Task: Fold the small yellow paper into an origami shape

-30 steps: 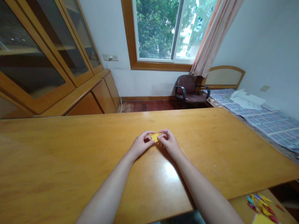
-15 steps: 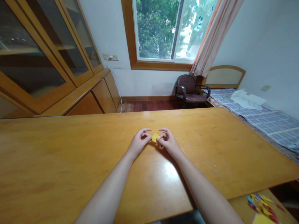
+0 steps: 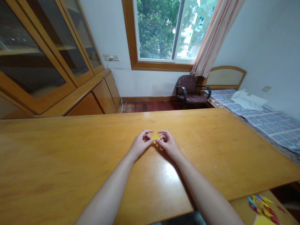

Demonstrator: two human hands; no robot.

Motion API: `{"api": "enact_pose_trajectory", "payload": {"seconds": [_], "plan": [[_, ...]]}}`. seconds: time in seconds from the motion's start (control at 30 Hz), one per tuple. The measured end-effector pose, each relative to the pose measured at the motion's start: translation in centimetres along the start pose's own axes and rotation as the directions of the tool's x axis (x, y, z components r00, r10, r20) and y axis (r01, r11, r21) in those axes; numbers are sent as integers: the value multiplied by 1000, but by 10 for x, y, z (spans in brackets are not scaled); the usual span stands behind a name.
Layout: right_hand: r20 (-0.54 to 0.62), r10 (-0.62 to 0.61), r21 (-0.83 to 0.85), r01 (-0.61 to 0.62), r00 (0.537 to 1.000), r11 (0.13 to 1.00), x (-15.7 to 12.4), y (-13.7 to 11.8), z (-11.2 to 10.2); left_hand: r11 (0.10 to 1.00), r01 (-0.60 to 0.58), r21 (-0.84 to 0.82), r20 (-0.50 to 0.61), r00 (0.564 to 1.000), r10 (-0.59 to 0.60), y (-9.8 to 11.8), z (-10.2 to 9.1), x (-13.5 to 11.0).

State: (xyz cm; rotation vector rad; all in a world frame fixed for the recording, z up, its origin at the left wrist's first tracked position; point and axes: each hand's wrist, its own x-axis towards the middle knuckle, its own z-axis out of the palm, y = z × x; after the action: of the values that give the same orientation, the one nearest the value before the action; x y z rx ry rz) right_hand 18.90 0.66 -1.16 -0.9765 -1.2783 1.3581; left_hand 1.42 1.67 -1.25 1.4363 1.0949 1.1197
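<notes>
A small folded piece of yellow paper is pinched between my two hands, just above the wooden table. My left hand grips its left side with thumb and fingers, the index finger arched above. On the other side, my right hand pinches the right side, its thumb near the lower edge. The paper's upper part shows as a pointed, roof-like shape. Fingertips hide its side corners.
Small colourful pieces and a yellow sheet lie on a lower surface at bottom right. Beyond the table stand a brown armchair and a bed. A glass-fronted cabinet lines the left wall.
The yellow paper has turned and shifted slightly left, its point now facing up. My left thumb and fingers have closed in on its left side; my right hand has barely moved.
</notes>
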Motion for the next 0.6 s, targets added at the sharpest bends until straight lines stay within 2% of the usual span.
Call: {"api": "enact_pose_trajectory", "payload": {"seconds": [0.2, 0.43, 0.6], "plan": [[-42, -13, -32, 12, 999, 999, 0, 1, -1, 996, 29, -84, 16, 999, -28, 6, -1, 0], [-57, 2, 32, 0, 998, 999, 2, -1, -1, 979, 69, -193, 44, 997, -62, 9, -4, 0], [-80, -3, 62, 8, 997, 998, 2, -3, -1, 973, 56, -224, 18, 998, -53, 10, -4, -1]]}}
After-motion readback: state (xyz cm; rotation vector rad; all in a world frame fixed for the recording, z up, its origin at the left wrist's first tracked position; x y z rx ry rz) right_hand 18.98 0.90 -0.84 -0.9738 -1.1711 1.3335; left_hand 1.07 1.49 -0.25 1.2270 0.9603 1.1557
